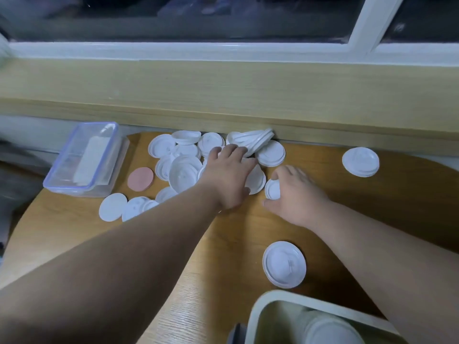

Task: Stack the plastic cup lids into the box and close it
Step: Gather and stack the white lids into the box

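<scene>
Box (84, 157), long axis toward window (223, 49)

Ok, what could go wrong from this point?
1. The leaning lid stack against the wooden ledge could topple as the left hand touches it.
2. The left forearm passes over loose lids near the edge of the table and might sweep them off.
3. The far lid lies apart and may be missed.

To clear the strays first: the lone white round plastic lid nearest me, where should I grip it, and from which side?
Probably the rim, from above: the white round plastic lid lies flat and alone on the wooden table, so opposite edges can be pinched. The right hand is nearer.
</scene>
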